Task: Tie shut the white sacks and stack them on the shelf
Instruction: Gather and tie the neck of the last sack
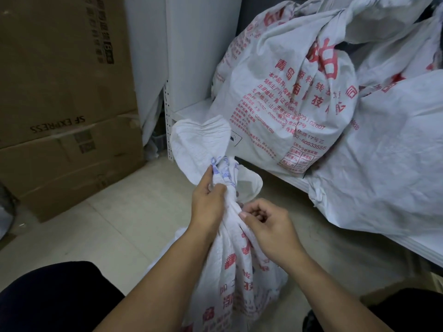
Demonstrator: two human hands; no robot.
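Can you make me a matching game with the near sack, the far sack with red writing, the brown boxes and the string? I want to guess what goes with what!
Things:
1. near sack
2. far sack
3. cardboard boxes
4. string

Clues:
a. brown, stacked at the left
b. lying on the white shelf
c. blue and white, wound round a bunched neck
d. its neck is gripped by the left hand

Pairs: 1-d, 2-b, 3-a, 4-c

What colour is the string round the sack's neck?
The string is blue and white; head view.
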